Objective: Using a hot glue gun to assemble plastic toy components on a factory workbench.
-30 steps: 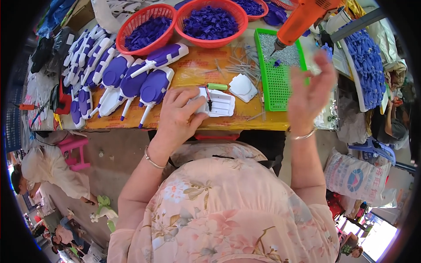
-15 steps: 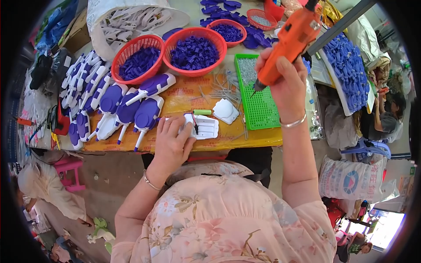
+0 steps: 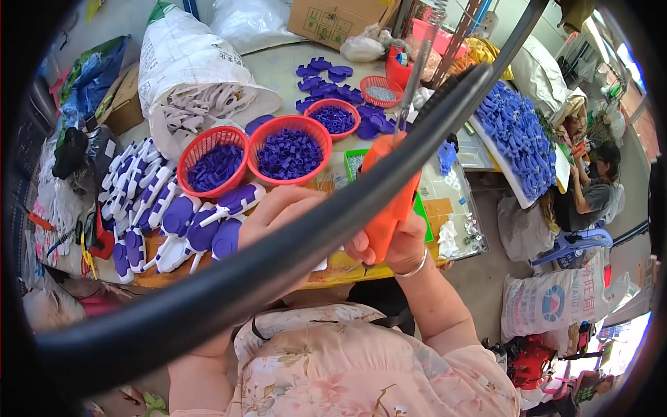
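Observation:
My right hand (image 3: 408, 242) is closed around an orange electric screwdriver (image 3: 390, 201), its tip pointing down near the table's front edge. A thick black cable (image 3: 278, 250) sweeps across the view and covers part of the tool. Behind that cable, my left hand (image 3: 281, 206) shows bent fingers; the fingertips and whatever they grip are hidden. A sliver of a white plastic part (image 3: 321, 265) shows below the cable, between the hands. Left of my left hand lie several purple-and-white plastic assemblies (image 3: 179, 214). The green basket (image 3: 422, 217) is mostly hidden behind the screwdriver.
Red baskets (image 3: 325, 142) of small purple parts stand beyond my hands, with a smaller red basket (image 3: 381, 101) of metal pieces farther back. A white sack (image 3: 191, 59) spills pale parts. Blue parts (image 3: 531, 139) cover a board at right, near another person (image 3: 596, 187).
My right hand has brought the screwdriver down and leftward, close to my left hand. The view has shifted, and the black cable now crosses in front, hiding the white casing almost entirely.

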`<state>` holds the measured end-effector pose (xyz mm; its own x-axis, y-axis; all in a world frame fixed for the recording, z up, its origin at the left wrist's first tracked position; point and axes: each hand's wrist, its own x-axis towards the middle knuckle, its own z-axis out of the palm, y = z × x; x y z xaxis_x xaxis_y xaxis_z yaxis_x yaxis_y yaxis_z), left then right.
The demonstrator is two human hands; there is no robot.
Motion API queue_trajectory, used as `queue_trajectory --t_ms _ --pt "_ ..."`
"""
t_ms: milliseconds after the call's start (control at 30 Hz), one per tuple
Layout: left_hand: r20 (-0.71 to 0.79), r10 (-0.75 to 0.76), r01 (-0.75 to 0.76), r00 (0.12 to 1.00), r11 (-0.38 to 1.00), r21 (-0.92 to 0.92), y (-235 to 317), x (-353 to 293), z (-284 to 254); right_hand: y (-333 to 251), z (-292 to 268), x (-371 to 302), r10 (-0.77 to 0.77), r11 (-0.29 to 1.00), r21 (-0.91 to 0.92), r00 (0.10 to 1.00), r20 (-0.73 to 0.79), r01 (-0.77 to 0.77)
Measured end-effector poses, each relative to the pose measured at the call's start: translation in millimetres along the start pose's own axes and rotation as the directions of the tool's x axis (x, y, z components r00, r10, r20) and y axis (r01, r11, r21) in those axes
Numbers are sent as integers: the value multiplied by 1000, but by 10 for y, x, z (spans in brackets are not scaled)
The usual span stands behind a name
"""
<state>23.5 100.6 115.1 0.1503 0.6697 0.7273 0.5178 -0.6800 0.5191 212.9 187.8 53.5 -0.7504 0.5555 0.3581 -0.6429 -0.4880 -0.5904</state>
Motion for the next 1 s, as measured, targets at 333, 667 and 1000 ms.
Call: queue_trajectory --t_ms 333,667,1000 --pt "-174 93 -82 980 994 72 55 197 133 82 99 45 -109 965 -252 985 -136 72" --pt "-207 216 -188 954 972 143 -98 211 226 169 255 67 -177 915 -399 952 -251 65" --pt "-174 223 -203 959 971 127 -116 258 107 190 299 7 -181 908 -412 959 -218 77"
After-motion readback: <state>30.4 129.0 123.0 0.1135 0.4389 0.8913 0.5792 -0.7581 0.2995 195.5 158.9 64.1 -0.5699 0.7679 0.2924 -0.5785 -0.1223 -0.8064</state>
